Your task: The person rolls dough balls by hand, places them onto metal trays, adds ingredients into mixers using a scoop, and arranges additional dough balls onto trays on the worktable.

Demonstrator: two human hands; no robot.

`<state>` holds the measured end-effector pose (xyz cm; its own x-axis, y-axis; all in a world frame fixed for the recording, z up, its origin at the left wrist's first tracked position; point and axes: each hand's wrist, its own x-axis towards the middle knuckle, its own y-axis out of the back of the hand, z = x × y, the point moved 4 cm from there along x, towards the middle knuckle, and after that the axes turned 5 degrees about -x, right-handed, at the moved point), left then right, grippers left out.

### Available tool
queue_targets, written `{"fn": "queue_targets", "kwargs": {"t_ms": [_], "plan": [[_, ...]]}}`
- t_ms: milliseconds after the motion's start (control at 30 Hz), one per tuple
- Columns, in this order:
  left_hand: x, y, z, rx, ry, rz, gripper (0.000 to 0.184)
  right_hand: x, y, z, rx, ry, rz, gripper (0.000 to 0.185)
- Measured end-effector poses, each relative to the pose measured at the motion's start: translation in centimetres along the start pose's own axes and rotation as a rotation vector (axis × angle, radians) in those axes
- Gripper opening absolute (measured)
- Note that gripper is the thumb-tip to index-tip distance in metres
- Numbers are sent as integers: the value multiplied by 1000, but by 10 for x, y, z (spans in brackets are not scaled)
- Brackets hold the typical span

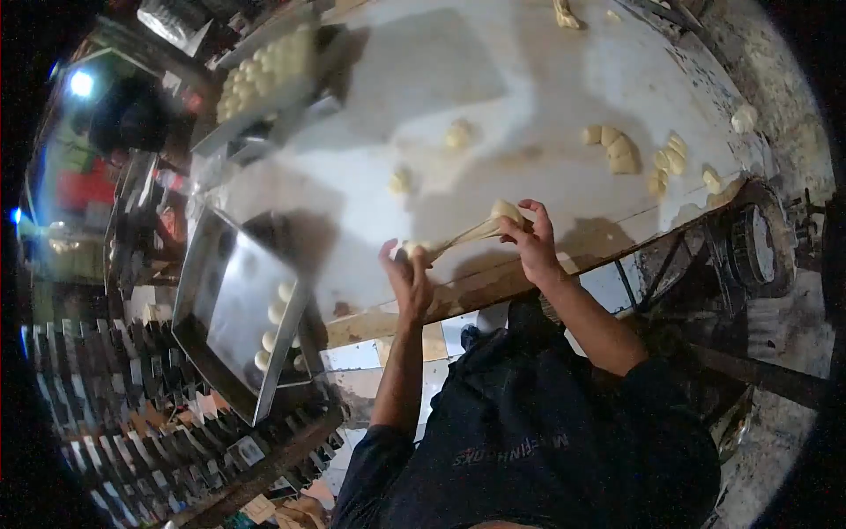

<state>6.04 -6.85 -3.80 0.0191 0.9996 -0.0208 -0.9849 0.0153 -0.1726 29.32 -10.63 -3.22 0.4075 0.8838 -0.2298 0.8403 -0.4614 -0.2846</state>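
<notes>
A piece of pale dough [474, 233] is stretched between my two hands, above the near edge of the white worktable [388, 106]. My left hand [409, 269] is closed on its left end, and my right hand [531, 240] grips the thicker lump at the right end. The dough thins into strands in the middle. Just beyond my left hand lies a small dough piece [400, 182], with another dough piece [458, 134] farther out. To the right, cut dough chunks [622, 157] and smaller dough pieces [670, 159] rest on the table.
At left, a metal tray [189, 300] holds several dough balls [270, 339] along one side. A second tray [211, 137] full of dough balls [264, 79] stands at the far left. Stacked dark metal racks or pans [132, 353] fill the lower left. Machinery [753, 247] stands off the right edge.
</notes>
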Motion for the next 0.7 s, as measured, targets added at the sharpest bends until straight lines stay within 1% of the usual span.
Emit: {"fn": "queue_targets", "kwargs": {"t_ms": [33, 67, 100, 133, 200, 267, 333, 400, 433, 467, 500, 533, 567, 600, 667, 700], "plan": [[-1, 1, -9, 31, -3, 2, 40, 5, 14, 0, 5, -1, 10, 45], [-2, -1, -17, 34, 12, 36, 35, 10, 31, 0, -41, 44, 58, 43], [-1, -1, -28, 80, -47, 56, 31, 15, 48, 1, -85, 88, 104, 40], [0, 1, -40, 127, -106, 76, 27, 20, 63, 2, -76, 88, 110, 40], [-3, 3, -40, 553, -403, 150, 22, 28, 97, -8, -277, 324, 227, 35], [-1, 21, -52, 297, -105, 140, 26, 38, 141, -18, -213, 318, 310, 39], [11, 47, -63, 276, 96, -74, 30, 47, 189, -3, -539, 291, 195, 39], [27, 5, 4, 1279, -481, -326, 34, 52, 185, -30, -1254, 522, -361, 31], [55, 57, -57, 658, -18, -34, 40, 67, 182, -46, -1249, 545, -365, 31], [72, 45, -55, 661, -31, -21, 40, 77, 171, -60, -1296, 708, -370, 22], [94, 24, -45, 747, -136, 19, 42, 89, 158, -69, -1337, 877, -371, 16], [111, -1, -33, 828, -243, 65, 44, 106, 143, -68, -1331, 904, -375, 16], [113, -34, -17, 1017, -326, 51, 41, 124, 127, -64, -1305, 868, -281, 18], [121, -17, -75, 493, -218, 228, 35, 135, 112, -58, -1276, 823, -194, 22], [97, -76, -39, 943, -189, 16, 33, 123, 87, -29, -1174, 749, -245, 19], [80, -79, -47, 1076, -369, -29, 31, 104, 91, 1, -1233, 797, -381, 19]]}}
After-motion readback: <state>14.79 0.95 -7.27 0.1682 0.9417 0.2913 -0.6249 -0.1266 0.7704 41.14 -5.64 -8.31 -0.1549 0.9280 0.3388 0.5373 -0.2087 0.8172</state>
